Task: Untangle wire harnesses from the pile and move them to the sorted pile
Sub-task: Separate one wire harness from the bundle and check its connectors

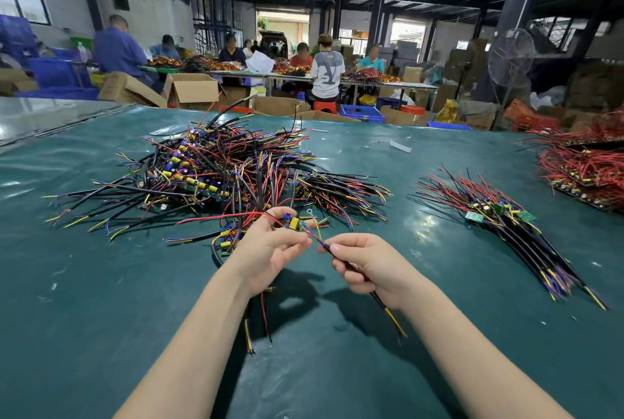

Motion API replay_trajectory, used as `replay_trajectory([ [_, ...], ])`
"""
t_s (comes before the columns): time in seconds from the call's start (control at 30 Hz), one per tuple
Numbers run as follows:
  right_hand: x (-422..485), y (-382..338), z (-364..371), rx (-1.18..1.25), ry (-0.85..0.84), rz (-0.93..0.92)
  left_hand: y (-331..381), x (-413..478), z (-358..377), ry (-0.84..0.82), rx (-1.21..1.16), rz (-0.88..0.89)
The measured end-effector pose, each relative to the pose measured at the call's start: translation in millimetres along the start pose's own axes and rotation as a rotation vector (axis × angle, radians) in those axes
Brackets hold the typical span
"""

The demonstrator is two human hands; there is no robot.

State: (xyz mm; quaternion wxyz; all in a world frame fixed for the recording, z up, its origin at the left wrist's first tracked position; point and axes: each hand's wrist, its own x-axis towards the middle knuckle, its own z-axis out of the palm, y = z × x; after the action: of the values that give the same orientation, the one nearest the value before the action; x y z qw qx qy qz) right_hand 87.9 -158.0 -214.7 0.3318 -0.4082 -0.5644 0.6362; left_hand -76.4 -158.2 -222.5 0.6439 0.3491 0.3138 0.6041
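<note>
The person holds one harness (pixel 380 303), a small green circuit board (pixel 294 224) with thin red, yellow and blue leads and a black sheathed tail, in the air just above the glossy teal desk (pixel 101 283). The left hand (pixel 270 249) pinches the board end, its fingers (pixel 293 246) curled round it. The right hand (pixel 368 266) is fisted on the black tail, fingers (pixel 347 275) clamped around the sheath. The harness's long axis runs from the board at upper left, down through the right fist, to stripped yellow and blue tips at lower right.

A red lead trails from the left hand toward the tangled pile (pixel 219 175), a springy heap of crossing wires just beyond, and may be snagged there. More loose wires hang below the left wrist.

The sorted pile (pixel 499 216), a combed fan of the same harnesses, lies to the right, clearly nearer the right hand, so that hand likely carries the piece across.
</note>
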Motion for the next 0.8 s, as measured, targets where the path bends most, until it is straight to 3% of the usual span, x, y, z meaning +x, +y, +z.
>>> replay_trajectory([
  [0.2, 2.0, 0.9, 1.5, 0.042, -0.013, -0.024, -1.7, 1.2, 2.3, -0.028, 0.029, 0.113],
  [0.43, -0.9, 0.2, 4.3, 0.106, 0.015, -0.047, -5.0, 0.0, 4.7, -0.031, -0.013, 0.118],
  [0.6, 1.8, 5.6, 12.4, -0.206, 0.210, -0.322, -9.4, 2.9, 7.0, 0.136, 0.073, 0.174],
  [0.8, 7.3, 10.6, 12.9, -0.429, 0.389, -0.393, -9.3, 3.0, 9.4, 0.126, 0.119, 0.203],
])
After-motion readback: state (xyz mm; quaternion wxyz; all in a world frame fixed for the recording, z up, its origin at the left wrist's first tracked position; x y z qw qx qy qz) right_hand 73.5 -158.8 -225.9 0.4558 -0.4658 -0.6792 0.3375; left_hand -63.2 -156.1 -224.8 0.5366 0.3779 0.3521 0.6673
